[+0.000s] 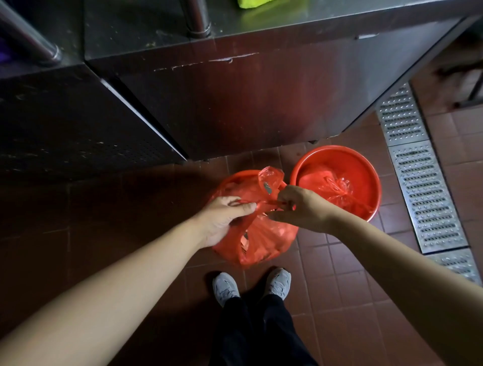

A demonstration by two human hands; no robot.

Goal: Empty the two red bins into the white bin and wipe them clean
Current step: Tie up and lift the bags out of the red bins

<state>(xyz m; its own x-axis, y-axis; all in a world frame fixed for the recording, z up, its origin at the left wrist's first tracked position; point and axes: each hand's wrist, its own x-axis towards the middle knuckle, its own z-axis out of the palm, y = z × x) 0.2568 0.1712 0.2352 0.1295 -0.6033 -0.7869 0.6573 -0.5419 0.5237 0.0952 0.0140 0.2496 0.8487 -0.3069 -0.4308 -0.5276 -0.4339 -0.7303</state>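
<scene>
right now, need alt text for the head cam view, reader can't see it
Seen from above, a person's left hand and right hand pinch the handles of a red plastic bag lining a red bin on a tiled floor. A second red bin with a tied red liner sits just right, before a steel counter.

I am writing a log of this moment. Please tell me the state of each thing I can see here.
Left hand: grips a handle of the red bag.
Right hand: pinches the other handle.
Red bag: full, handles being tied.
Red bin: upright on the floor, holds a knotted red bag.
Yellow cloth: lying on the steel counter.
</scene>
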